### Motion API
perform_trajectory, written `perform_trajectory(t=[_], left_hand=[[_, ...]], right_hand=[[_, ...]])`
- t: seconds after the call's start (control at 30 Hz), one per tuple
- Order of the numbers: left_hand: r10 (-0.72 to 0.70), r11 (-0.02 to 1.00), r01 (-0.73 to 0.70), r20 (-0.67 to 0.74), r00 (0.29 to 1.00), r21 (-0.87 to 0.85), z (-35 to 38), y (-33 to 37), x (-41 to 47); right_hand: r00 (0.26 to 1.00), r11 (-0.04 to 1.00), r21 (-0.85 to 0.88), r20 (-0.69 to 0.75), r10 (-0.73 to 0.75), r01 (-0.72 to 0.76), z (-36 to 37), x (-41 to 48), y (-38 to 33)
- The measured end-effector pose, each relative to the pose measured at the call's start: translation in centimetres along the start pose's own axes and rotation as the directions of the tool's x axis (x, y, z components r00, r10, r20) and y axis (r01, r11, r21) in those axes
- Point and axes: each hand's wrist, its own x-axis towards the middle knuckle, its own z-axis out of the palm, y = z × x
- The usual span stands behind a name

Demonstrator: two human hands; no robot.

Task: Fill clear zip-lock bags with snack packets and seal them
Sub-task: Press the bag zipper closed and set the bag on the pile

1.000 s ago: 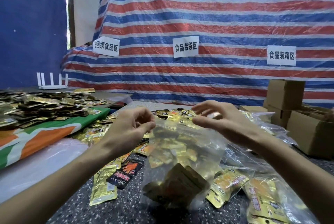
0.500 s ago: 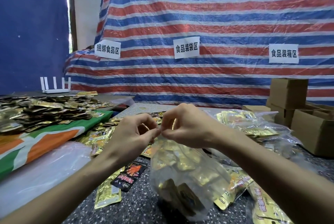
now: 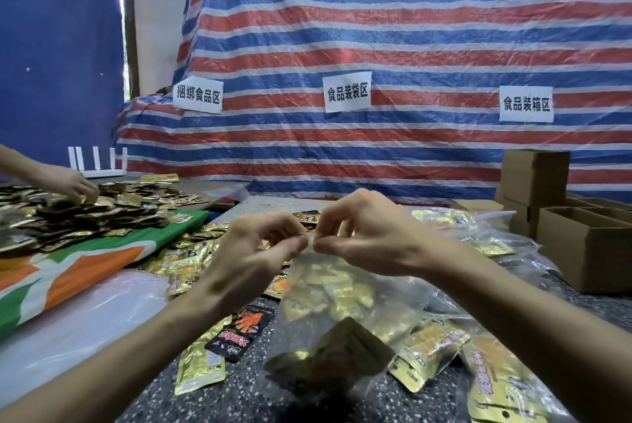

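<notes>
Our left hand (image 3: 260,251) and right hand (image 3: 369,234) had closed in on each other. A second earlier they held the mouth of the zip-lock bag (image 3: 335,327) stretched wide between them. Now the thumb and forefinger of each pinched the top strip at nearly one spot, fingertips almost touching.

The bag hung directly below both hands, and its lower end seemed to rest on the worktop (image 3: 246,395) nearer to us. The gold snack packets (image 3: 328,289) were bunched inside it.

We judged that filling was over for this bag and that sealing had begun at the end under the left hand. The rest of the zip, out on the right hand's side, looked not yet pressed, though the clear film made that hard to tell. The next move would probably call for the right hand to slide outward along the strip while the left anchored it.

Some loose packets (image 3: 201,361) lay below the left wrist. Far out beyond the left hand, another person's hand (image 3: 68,183) had come into view over a heap of packets (image 3: 51,217).
</notes>
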Motion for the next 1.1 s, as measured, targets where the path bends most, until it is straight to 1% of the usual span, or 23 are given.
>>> perform_trajectory(t=[0.17, 0.33, 0.4, 0.5, 0.67, 0.8, 0.97, 1.1], left_hand=[[0.016, 1.000, -0.018, -0.063, 0.998, -0.026, 0.8, 0.2, -0.1], [0.001, 0.998, -0.007, -0.101, 0.995, -0.066, 0.6, -0.4, -0.4], [0.003, 0.999, -0.008, -0.110, 0.994, -0.043, 0.3, -0.7, -0.5], [0.002, 1.000, -0.005, -0.121, 0.993, -0.023, 0.2, -0.8, -0.5], [-0.019, 0.999, 0.012, -0.160, 0.987, -0.046, -0.2, -1.3, -0.6], [-0.023, 1.000, 0.022, -0.163, 0.986, -0.009, -0.1, -1.5, -0.5], [-0.038, 0.999, 0.034, -0.174, 0.984, -0.023, 0.0, -1.6, -0.4], [-0.044, 0.999, 0.040, -0.181, 0.983, -0.027, -0.1, -1.9, -0.4]], right_hand=[[1.000, 0.997, 0.070, 0.023, 0.012, -0.014, -0.5, -0.8, 0.8], [0.999, 0.994, 0.096, 0.036, 0.041, -0.044, -0.9, -2.1, 2.0], [0.997, 0.993, 0.105, 0.051, 0.055, -0.060, -1.0, -2.8, 2.7], [0.996, 0.993, 0.100, 0.071, 0.055, -0.062, -1.2, -3.7, 3.5], [0.991, 0.988, 0.098, 0.076, 0.111, -0.118, -1.8, -5.3, 5.0], [0.988, 0.986, 0.088, 0.074, 0.136, -0.142, -2.0, -6.4, 5.8], [0.985, 0.981, 0.098, 0.055, 0.161, -0.165, -2.3, -7.3, 6.4], [0.981, 0.977, 0.095, 0.066, 0.184, -0.190, -2.4, -8.2, 6.9]])
